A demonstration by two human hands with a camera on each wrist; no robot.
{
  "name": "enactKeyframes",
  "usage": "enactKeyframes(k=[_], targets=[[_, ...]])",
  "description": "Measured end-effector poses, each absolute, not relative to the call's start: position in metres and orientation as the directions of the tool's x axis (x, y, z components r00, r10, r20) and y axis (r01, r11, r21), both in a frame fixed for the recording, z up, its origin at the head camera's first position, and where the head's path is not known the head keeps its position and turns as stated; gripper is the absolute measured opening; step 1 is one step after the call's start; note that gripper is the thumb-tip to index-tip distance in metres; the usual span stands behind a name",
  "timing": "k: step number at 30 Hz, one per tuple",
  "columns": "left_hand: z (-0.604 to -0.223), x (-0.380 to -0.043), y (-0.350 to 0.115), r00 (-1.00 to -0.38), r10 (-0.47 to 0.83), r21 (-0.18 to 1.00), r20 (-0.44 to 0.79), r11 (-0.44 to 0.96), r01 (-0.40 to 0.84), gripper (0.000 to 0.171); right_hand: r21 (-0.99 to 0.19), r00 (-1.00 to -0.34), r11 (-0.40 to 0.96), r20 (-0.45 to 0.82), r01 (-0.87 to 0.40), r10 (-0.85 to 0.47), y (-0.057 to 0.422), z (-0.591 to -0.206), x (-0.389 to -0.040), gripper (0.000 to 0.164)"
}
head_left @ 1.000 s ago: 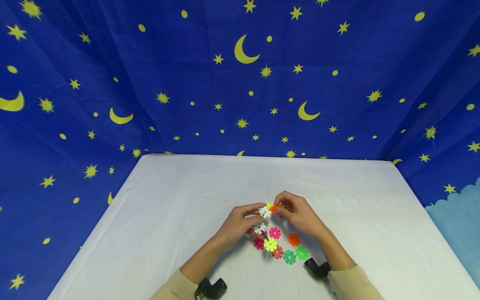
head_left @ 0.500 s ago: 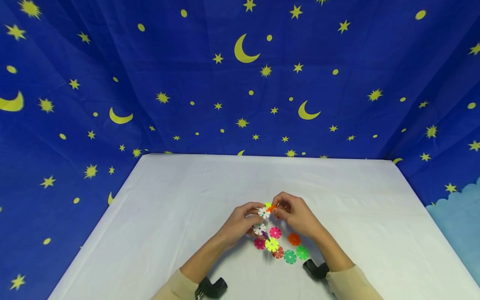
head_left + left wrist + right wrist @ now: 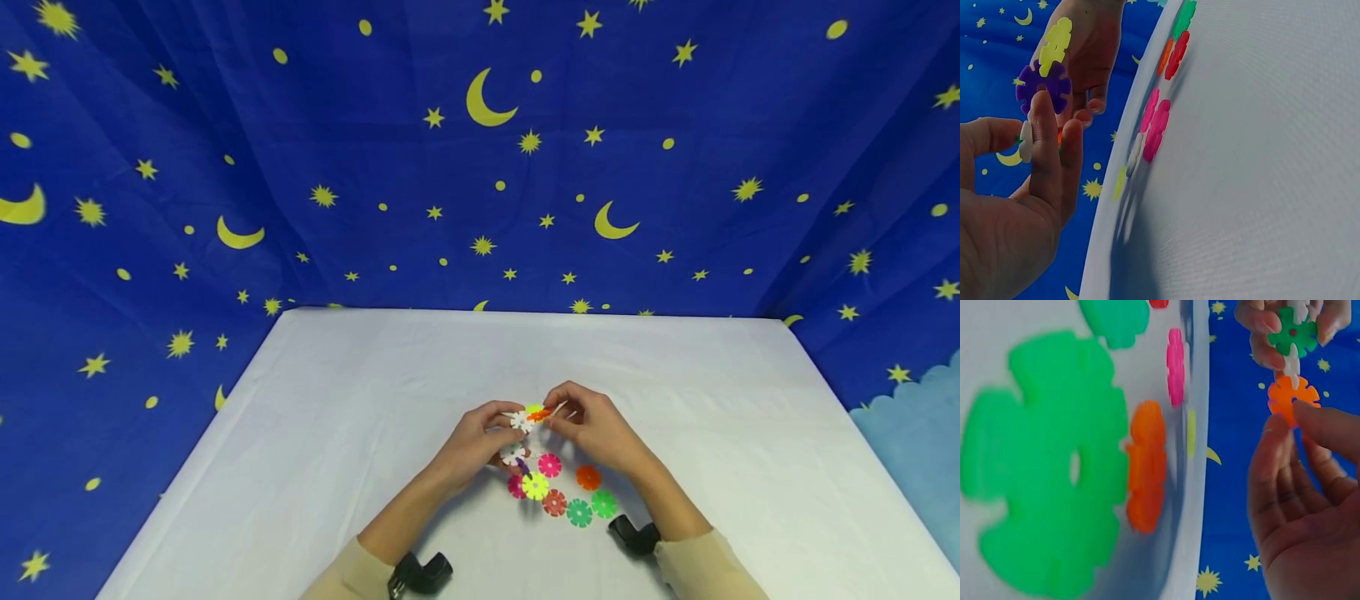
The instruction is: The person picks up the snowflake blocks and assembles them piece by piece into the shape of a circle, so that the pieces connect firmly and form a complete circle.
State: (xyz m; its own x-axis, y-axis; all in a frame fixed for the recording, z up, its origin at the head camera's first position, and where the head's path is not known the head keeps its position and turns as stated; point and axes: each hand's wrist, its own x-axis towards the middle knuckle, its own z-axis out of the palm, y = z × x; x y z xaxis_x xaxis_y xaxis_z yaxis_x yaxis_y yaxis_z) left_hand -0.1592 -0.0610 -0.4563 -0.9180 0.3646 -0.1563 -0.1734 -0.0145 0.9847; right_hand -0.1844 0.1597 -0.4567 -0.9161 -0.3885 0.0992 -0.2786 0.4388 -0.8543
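Pinching linked discs [image 3: 1280, 336] in left hand [image 3: 468, 446] and an orange disc [image 3: 1282, 397] in right hand [image 3: 598, 423], above a white-covered table [image 3: 375, 379] before starry blue curtains [image 3: 405, 125].

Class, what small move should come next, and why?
Probably press the orange disc a little further onto the adjoining white disc: the right wrist view shows their edges meeting, the right hand pinching the orange one, and the left hand holding the linked discs beyond.
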Motion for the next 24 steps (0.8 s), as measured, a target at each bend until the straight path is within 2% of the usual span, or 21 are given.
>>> enactKeyframes(k=[5, 10, 16, 24], targets=[[-0.457, -0.16, -0.061, -0.921, 0.356, 0.983, -0.159, -0.028, -0.18, 0.044, -0.828, -0.905, 0.489, 0.052, -0.275, -0.422, 0.166, -0.457, -0.186, 0.019], [-0.458, -0.162, -0.062, -0.922, 0.352, 0.982, -0.161, -0.036, -0.185, 0.042, -0.773, -0.84, 0.537, -0.008, -0.339, -0.542, 0.171, -0.459, -0.187, 0.013], [-0.459, -0.164, -0.061, -0.924, 0.349, 0.984, -0.157, -0.027, -0.177, 0.046, -0.699, -0.765, 0.598, -0.114, -0.392, -0.634, 0.172, -0.46, -0.184, 0.022], [-0.461, -0.163, -0.062, -0.922, 0.352, 0.985, -0.159, -0.005, -0.172, 0.045, -0.666, -0.748, 0.615, -0.128, -0.422, -0.652, 0.169, -0.46, -0.181, 0.022]])
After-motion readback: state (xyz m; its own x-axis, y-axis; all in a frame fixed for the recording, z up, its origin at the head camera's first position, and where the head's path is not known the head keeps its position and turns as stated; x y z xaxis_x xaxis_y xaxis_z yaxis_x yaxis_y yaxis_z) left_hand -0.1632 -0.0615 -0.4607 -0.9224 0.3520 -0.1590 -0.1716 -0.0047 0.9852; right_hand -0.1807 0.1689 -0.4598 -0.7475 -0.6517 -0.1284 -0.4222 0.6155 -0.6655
